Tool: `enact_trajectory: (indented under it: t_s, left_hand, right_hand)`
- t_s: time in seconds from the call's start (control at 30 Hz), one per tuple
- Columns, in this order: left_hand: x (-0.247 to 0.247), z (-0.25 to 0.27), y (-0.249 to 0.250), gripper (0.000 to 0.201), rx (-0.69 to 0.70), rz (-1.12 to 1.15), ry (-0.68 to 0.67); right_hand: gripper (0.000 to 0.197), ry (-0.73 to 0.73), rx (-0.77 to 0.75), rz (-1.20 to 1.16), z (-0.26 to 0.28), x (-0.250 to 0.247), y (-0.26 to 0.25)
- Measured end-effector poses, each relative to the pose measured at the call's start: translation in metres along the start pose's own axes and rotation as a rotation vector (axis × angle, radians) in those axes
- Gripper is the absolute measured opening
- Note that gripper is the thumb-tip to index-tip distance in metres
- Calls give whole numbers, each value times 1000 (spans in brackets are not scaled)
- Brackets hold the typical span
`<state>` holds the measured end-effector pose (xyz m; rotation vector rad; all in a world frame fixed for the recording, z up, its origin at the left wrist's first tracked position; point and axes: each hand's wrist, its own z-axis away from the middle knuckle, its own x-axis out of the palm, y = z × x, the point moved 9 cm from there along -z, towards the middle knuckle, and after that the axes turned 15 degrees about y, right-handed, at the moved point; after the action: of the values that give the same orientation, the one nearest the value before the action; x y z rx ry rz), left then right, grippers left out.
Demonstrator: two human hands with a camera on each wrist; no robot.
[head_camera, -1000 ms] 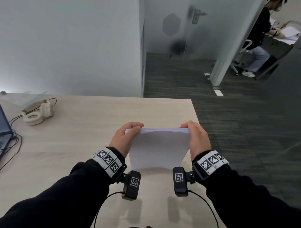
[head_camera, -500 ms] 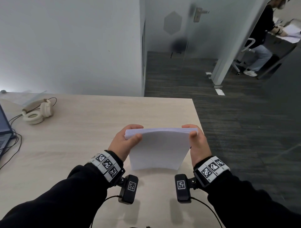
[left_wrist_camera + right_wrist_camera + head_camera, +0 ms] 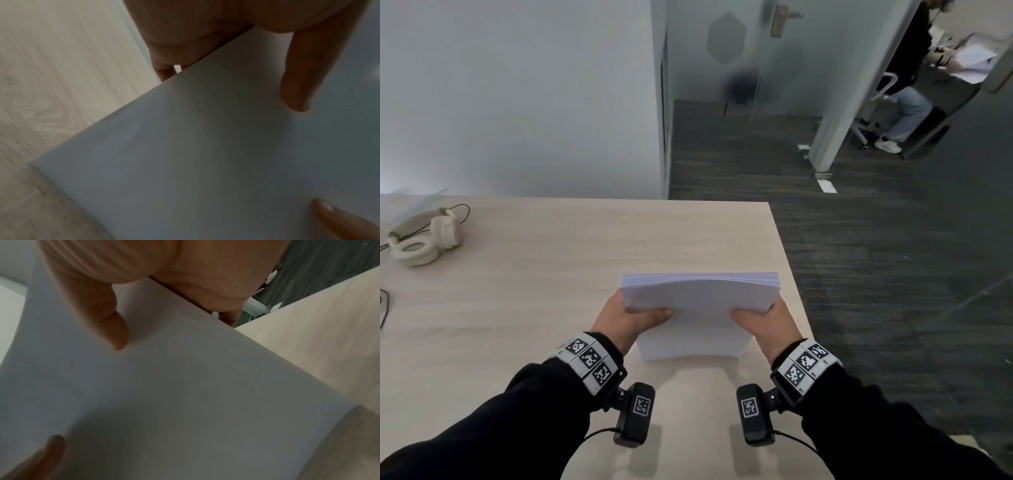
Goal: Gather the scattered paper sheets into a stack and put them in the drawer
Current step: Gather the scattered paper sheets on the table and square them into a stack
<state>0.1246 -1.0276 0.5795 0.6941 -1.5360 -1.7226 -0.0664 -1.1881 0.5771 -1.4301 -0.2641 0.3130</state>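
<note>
A thick stack of white paper sheets (image 3: 698, 308) stands on its lower edge on the light wood desk (image 3: 551, 274), leaning toward me. My left hand (image 3: 626, 318) grips its left side, thumb on the near face. My right hand (image 3: 767, 318) grips its right side the same way. In the left wrist view the thumb (image 3: 298, 84) lies on the paper stack (image 3: 205, 162). The right wrist view shows the right thumb (image 3: 109, 324) pressed on the paper stack (image 3: 185, 394). The fingers behind the stack are hidden. No drawer is in view.
Cream headphones (image 3: 424, 236) with a cable lie at the desk's far left. The desk's right edge (image 3: 787, 267) runs just right of the stack, with dark carpet (image 3: 876, 274) beyond. A seated person (image 3: 907, 85) is far off at the upper right, behind a glass partition.
Both hands have slid from the stack's top corners down to its sides, thumbs now on the near face. The stack's top edges look more even.
</note>
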Motion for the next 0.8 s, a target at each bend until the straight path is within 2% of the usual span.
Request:
enact_trajectory:
  t_s: [0.1, 0.23, 0.33, 0.4, 0.47, 0.63, 0.7, 0.8]
  left_hand:
    - [-3, -5, -20, 61, -55, -47, 14]
    - [-13, -13, -46, 39, -109, -235, 82]
    - [-18, -15, -59, 40, -138, -371, 55]
    - [-18, -13, -63, 37, -128, -470, 21]
    - [-18, -12, -64, 25, -98, -536, 8]
    - [-23, -15, -59, 24, -99, -571, 5]
    - [-28, -15, -59, 23, -141, -561, -6]
    - [-37, -12, -62, 28, -181, -532, -32]
  right_hand:
    - [50, -23, 35, 61, -4, 1, 14]
    - [29, -63, 96, 216, -8, 1, 35]
    - [29, -80, 102, 291, -10, 0, 39]
    - [31, -98, 111, 338, -10, -1, 41]
    - [29, -117, 120, 373, -11, 0, 44]
    - [7, -100, 101, 430, -11, 0, 40]
    - [20, -119, 100, 424, -8, 4, 36]
    - [26, -135, 137, 421, -2, 12, 41]
